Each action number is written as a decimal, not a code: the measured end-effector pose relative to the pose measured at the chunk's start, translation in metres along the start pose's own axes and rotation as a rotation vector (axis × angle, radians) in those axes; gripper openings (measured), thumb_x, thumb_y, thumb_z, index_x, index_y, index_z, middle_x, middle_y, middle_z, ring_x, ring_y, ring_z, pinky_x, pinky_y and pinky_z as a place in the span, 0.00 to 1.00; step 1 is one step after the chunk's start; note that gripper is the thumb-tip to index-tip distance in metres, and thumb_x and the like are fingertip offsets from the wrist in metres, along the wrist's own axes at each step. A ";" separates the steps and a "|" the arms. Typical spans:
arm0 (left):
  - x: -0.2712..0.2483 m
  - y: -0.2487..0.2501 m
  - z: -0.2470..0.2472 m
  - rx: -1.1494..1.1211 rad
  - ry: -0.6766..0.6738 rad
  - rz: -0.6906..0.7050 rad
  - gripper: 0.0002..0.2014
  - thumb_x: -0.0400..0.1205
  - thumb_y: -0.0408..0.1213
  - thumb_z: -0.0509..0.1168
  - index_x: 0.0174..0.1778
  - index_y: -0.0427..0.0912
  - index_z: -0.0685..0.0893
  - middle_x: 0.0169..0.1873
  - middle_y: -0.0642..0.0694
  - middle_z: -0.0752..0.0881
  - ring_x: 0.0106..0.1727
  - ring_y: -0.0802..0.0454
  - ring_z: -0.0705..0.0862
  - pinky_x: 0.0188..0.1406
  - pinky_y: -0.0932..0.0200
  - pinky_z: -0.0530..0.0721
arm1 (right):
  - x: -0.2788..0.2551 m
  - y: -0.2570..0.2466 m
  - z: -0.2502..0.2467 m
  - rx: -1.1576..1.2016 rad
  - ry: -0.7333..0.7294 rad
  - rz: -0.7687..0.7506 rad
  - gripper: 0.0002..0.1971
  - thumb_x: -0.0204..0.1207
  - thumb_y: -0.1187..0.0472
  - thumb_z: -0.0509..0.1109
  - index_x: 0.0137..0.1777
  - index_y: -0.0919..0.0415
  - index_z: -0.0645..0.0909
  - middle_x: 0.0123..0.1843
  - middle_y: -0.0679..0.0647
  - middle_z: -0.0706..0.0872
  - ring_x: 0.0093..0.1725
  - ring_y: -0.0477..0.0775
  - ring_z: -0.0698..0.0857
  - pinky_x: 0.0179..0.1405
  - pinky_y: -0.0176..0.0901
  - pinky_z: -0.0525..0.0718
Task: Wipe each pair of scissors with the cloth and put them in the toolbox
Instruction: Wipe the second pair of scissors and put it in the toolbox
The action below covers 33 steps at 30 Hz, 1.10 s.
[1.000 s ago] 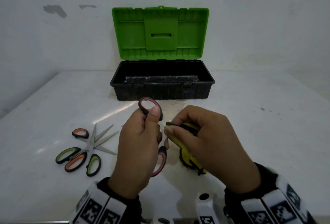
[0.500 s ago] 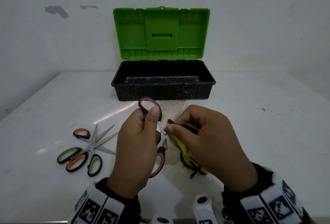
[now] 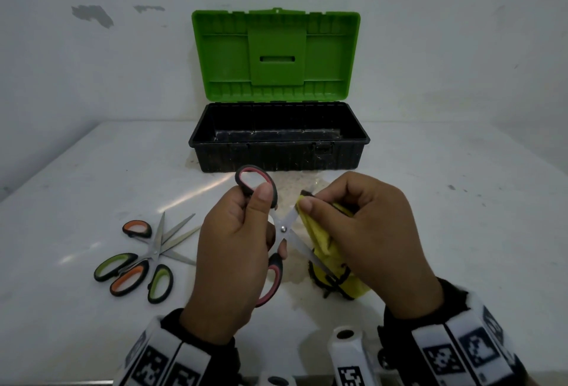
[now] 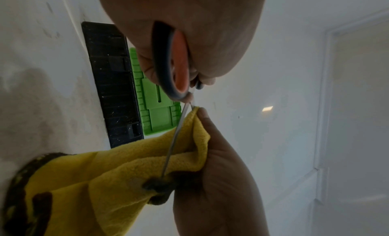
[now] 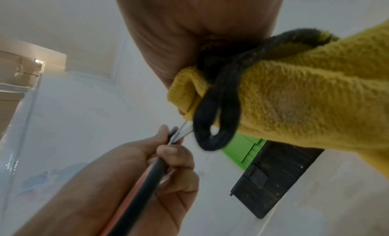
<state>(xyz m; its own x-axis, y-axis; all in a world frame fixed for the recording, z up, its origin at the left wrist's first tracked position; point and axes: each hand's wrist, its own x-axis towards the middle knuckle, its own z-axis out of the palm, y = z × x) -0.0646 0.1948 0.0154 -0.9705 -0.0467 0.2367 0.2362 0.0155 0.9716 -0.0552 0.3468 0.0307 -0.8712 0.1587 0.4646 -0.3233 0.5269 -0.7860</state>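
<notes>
Left hand (image 3: 233,250) grips red scissors (image 3: 284,228), blades spread toward 3 | right hand (image 3: 365,238) pinches cloth (image 3: 325,247) on upper blade | toolbox (image 3: 278,155) open at 12, left nearer.

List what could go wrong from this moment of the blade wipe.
1. The red-handled scissors are spread open in the left hand; the right hand pinches the yellow cloth on one blade, so the bare second blade near that hand might nick it.
2. Cloth bunched around the blade might snag.
3. The toolbox holds no scissors yet; two pairs wait unwiped.
</notes>
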 end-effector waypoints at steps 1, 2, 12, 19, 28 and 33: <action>0.000 0.000 -0.001 0.016 -0.002 0.004 0.24 0.84 0.55 0.57 0.40 0.33 0.78 0.27 0.25 0.73 0.29 0.24 0.76 0.19 0.59 0.79 | -0.002 -0.001 0.001 -0.002 -0.021 -0.005 0.07 0.70 0.52 0.81 0.35 0.50 0.87 0.33 0.42 0.87 0.38 0.42 0.85 0.32 0.22 0.77; 0.000 0.000 -0.002 0.031 -0.003 0.005 0.25 0.83 0.57 0.57 0.40 0.33 0.77 0.28 0.24 0.74 0.30 0.24 0.77 0.20 0.57 0.80 | -0.003 -0.003 0.002 -0.008 -0.044 -0.010 0.07 0.69 0.52 0.81 0.35 0.50 0.87 0.32 0.42 0.87 0.38 0.42 0.85 0.32 0.22 0.78; -0.002 0.004 -0.007 0.038 -0.036 0.007 0.22 0.80 0.57 0.56 0.36 0.41 0.80 0.26 0.26 0.78 0.20 0.51 0.81 0.19 0.60 0.80 | -0.001 -0.006 0.001 0.049 -0.035 0.037 0.08 0.68 0.52 0.82 0.33 0.50 0.86 0.36 0.41 0.88 0.35 0.42 0.85 0.30 0.24 0.79; -0.001 0.008 -0.009 0.030 -0.052 0.030 0.22 0.79 0.55 0.56 0.39 0.37 0.80 0.25 0.24 0.77 0.18 0.53 0.80 0.17 0.63 0.77 | 0.010 0.000 -0.006 0.146 0.033 0.087 0.07 0.70 0.54 0.82 0.35 0.53 0.88 0.32 0.47 0.90 0.32 0.44 0.87 0.31 0.31 0.82; 0.000 0.007 -0.009 0.015 -0.058 -0.009 0.24 0.83 0.54 0.58 0.42 0.32 0.79 0.28 0.22 0.75 0.20 0.49 0.80 0.20 0.60 0.80 | 0.025 0.005 -0.021 0.252 0.146 0.173 0.09 0.69 0.53 0.82 0.35 0.57 0.88 0.28 0.51 0.89 0.27 0.49 0.86 0.24 0.38 0.81; 0.002 0.005 -0.010 0.027 -0.064 -0.055 0.21 0.84 0.53 0.58 0.42 0.35 0.80 0.28 0.24 0.74 0.21 0.50 0.80 0.20 0.62 0.79 | 0.016 -0.003 -0.024 0.244 0.131 0.117 0.08 0.69 0.55 0.82 0.36 0.56 0.87 0.30 0.53 0.90 0.28 0.57 0.88 0.25 0.44 0.86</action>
<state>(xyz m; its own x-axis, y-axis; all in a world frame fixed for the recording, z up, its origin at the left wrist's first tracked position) -0.0645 0.1852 0.0212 -0.9833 0.0161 0.1815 0.1820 0.0420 0.9824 -0.0595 0.3679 0.0498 -0.8577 0.3215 0.4012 -0.3166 0.2846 -0.9049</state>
